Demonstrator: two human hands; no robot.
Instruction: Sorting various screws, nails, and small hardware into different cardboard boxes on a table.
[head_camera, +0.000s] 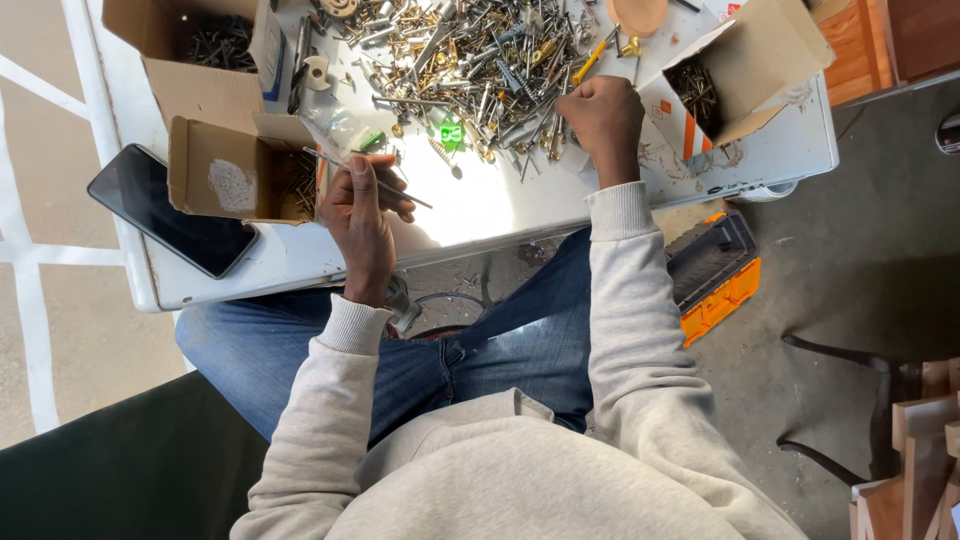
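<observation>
Fingers (385, 190) of the left hand (362, 222) pinch a long nail (372, 180) clear of the pile (480, 60); right hand (600, 118), closed, rests among the pile on the table (470, 205), contents hidden.

thin metal rod (385, 180), tilted, above white table (470, 215)

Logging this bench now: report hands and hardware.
Left hand pinching a long nail. Right hand fisted in the screw pile. Open cardboard box beside left hand.
</observation>
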